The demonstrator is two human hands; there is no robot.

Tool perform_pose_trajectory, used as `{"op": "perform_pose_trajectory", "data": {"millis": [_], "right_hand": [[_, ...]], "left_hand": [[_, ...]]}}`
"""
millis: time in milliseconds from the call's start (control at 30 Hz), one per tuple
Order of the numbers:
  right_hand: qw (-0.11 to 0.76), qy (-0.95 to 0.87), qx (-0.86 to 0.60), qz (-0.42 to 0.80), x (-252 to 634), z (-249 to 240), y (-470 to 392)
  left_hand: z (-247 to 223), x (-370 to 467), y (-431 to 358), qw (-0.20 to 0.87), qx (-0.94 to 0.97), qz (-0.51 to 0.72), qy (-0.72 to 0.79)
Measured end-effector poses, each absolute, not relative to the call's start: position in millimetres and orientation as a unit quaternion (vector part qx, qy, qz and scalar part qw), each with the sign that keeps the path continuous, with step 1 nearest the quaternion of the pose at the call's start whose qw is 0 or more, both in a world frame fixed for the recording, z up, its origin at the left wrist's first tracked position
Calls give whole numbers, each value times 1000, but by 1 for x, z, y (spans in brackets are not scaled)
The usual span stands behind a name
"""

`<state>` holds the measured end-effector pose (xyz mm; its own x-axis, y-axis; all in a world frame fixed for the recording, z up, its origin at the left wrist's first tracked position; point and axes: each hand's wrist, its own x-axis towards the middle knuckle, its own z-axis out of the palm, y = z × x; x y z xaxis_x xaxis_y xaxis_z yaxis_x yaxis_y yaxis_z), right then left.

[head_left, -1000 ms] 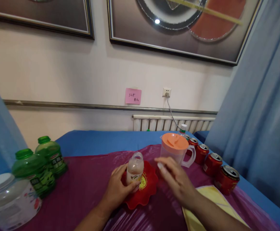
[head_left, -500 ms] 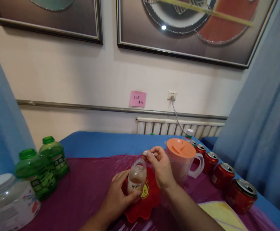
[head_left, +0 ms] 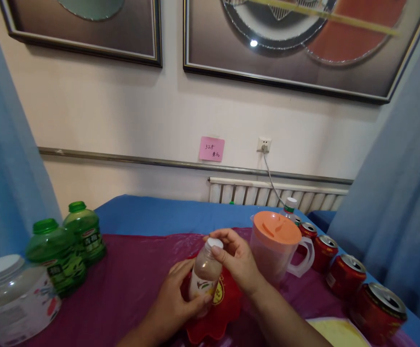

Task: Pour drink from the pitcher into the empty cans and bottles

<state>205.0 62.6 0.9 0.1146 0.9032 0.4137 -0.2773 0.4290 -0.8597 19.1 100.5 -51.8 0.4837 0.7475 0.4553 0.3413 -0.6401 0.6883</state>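
A small clear bottle (head_left: 206,272) with a leaf-pattern label stands over a red scalloped tray (head_left: 228,301), tilted slightly. My left hand (head_left: 177,291) is wrapped round its body. The white cap (head_left: 215,243) sits on the bottle's mouth, and my right hand (head_left: 237,258) grips it between thumb and fingers. Whether the bottle's base touches the tray is hidden by my left hand. Just right of my right hand is a clear pitcher (head_left: 268,258) with an orange lid.
Two green bottles (head_left: 56,260) and a white-lidded jar (head_left: 11,303) stand at the left. Several red cans (head_left: 345,274) line the right edge, with a yellow sheet (head_left: 334,332) near them. A plastic bottle (head_left: 290,206) stands behind the pitcher. A maroon sheet (head_left: 130,270) covers the table.
My right hand has brought the white cap down onto the bottle's open mouth. My left hand still holds the bottle. The view has shifted slightly.
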Motion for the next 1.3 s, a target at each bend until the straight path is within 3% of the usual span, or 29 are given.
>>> {"op": "perform_pose_trajectory", "data": {"millis": [367, 633, 900, 1133, 1300], "right_hand": [[681, -500, -411, 341, 202, 14, 57], [649, -529, -373, 400, 205, 20, 51], [655, -535, -405, 347, 200, 22, 51], [645, -536, -455, 299, 196, 12, 53], [663, -558, -383, 320, 195, 11, 48]], "left_hand": [[-44, 18, 98, 353, 817, 354, 285], [-36, 15, 98, 397, 814, 339, 254], [-64, 9, 110, 324, 810, 379, 309], [-61, 12, 106, 316, 817, 368, 312], [-56, 14, 103, 319, 813, 366, 321]]}}
